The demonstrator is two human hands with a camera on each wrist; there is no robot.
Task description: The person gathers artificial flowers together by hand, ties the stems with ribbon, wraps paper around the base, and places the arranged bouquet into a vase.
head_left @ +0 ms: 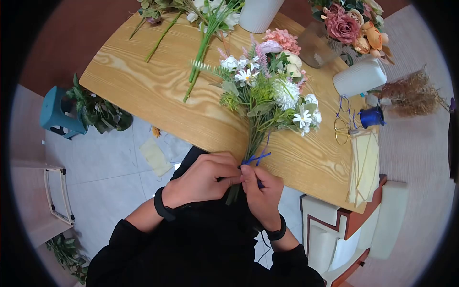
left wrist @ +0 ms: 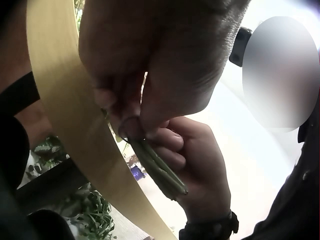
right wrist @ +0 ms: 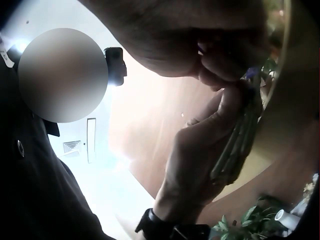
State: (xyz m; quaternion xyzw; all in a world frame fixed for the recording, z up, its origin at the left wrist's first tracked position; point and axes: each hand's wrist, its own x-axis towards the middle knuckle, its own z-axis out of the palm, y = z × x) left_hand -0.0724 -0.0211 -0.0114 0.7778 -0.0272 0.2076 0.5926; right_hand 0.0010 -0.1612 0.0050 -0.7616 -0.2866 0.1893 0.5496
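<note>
A bouquet (head_left: 275, 91) of white daisies, a pink hydrangea and greenery leans over the table's near edge. Its gathered stems (head_left: 254, 136) run down between both hands, with cut ends (left wrist: 165, 175) below the fingers. A narrow blue ribbon (head_left: 258, 159) circles the stems. At the ribbon, my left hand (head_left: 205, 177) pinches with bent fingers and thumb; a thin loop shows by its fingertips in the left wrist view. Facing it, my right hand (head_left: 264, 191) pinches the ribbon against the stems, and a blue bit shows inside its curled fingers. The fingertips of both hands nearly meet, partly hiding the tie.
On the wooden table (head_left: 143, 91) lie loose flower stems (head_left: 198, 57). A blue ribbon spool (head_left: 372, 116), gold-handled scissors (head_left: 341, 131) and pale wrapping sheets (head_left: 364, 165) lie at the right. White vases (head_left: 359, 77) and a glass vase (head_left: 318, 48) stand farther back. A teal stool (head_left: 62, 112) stands left.
</note>
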